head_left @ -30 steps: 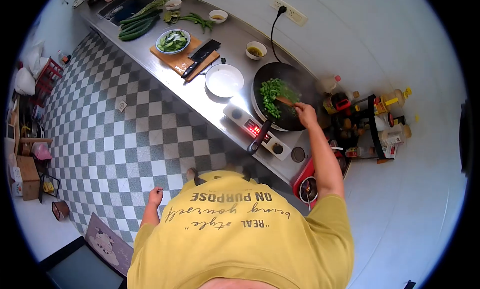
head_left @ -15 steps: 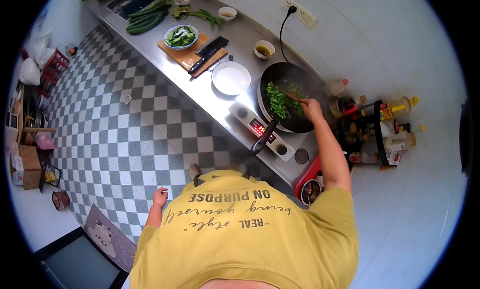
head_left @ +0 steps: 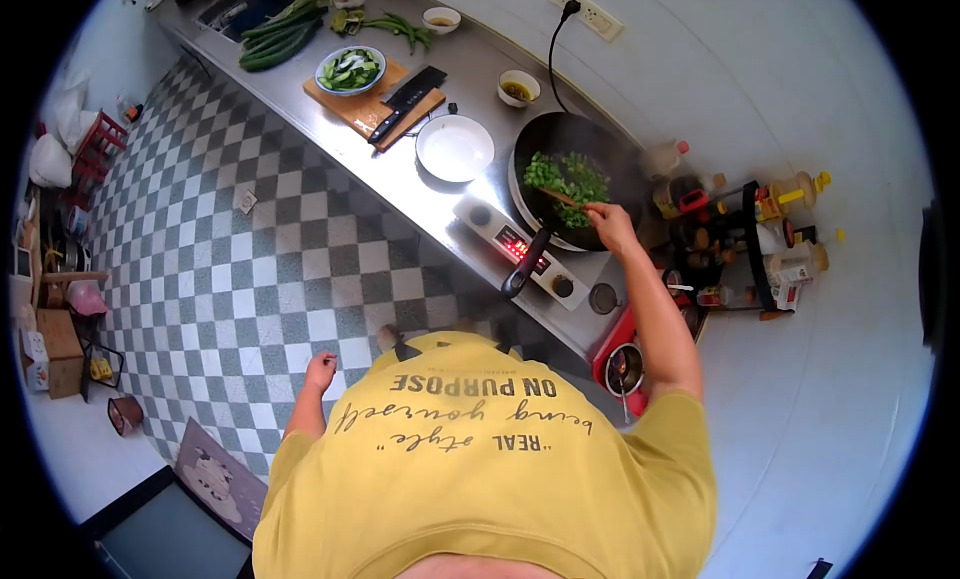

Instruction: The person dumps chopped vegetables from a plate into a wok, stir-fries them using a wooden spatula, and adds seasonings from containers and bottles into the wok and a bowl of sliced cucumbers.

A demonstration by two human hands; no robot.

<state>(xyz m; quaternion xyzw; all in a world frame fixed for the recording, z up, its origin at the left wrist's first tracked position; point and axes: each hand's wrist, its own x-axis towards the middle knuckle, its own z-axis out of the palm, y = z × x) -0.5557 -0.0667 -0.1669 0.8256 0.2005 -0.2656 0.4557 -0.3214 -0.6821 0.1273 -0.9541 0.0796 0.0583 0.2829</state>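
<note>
My right hand (head_left: 612, 226) is closed round a wooden spatula (head_left: 556, 196), whose blade lies among chopped green vegetables (head_left: 580, 171). They are in a dark wok (head_left: 621, 171) on an induction cooker (head_left: 541, 261), with its red display lit. The wok's black handle (head_left: 525, 265) points toward me over the control panel. Down at my side, away from the counter, hangs my left hand (head_left: 319, 370), its fingers loosely curled with nothing visible in them. Beside the wok stands a white bowl (head_left: 455, 147).
Farther left, a cleaver (head_left: 408, 103) and a bowl of sliced cucumber (head_left: 351, 70) rest on a cutting board (head_left: 341, 103). Whole cucumbers (head_left: 280, 45) lie beyond. A small bowl (head_left: 518, 89) sits behind the wok; a condiment rack (head_left: 757, 239) stands at right.
The spatula has moved left and toward me through the vegetables, my right hand with it. The vegetables now lie more spread out. My left hand still hangs by my side.
</note>
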